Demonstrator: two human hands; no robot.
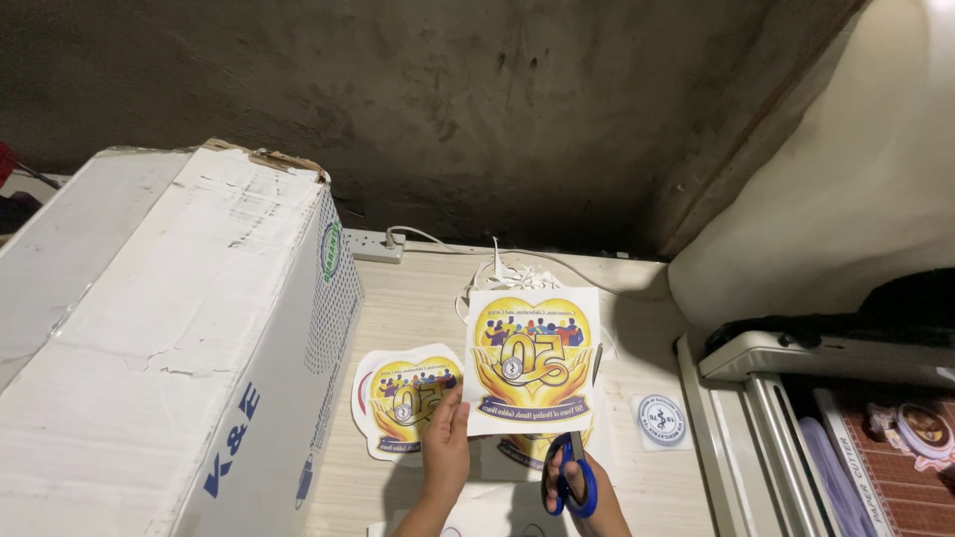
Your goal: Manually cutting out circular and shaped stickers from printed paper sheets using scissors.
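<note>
Surface: pale wood-grain table (418, 298), lit from above, darker toward the back
Wall: rough grey concrete, stained, close behind the table
Left side: big white cardboard box (169, 338) standing on the table, top flap torn
Back edge: white power strip (373, 246) with a cord, tangle of white paper trimmings (502, 276) nearby
Right side: paper cutter (796, 418) with a grey frame, beside the table
Left hand (446, 443): closed on the lower left edge of the printed sheet (532, 358), held up above the table
Right hand (587, 492): fingers through the blue scissors (567, 475), blades at the sheet's bottom edge
Lying flat: cut-out heart sticker (403, 398) left of the sheet, small round sticker (661, 420) to its right
</note>
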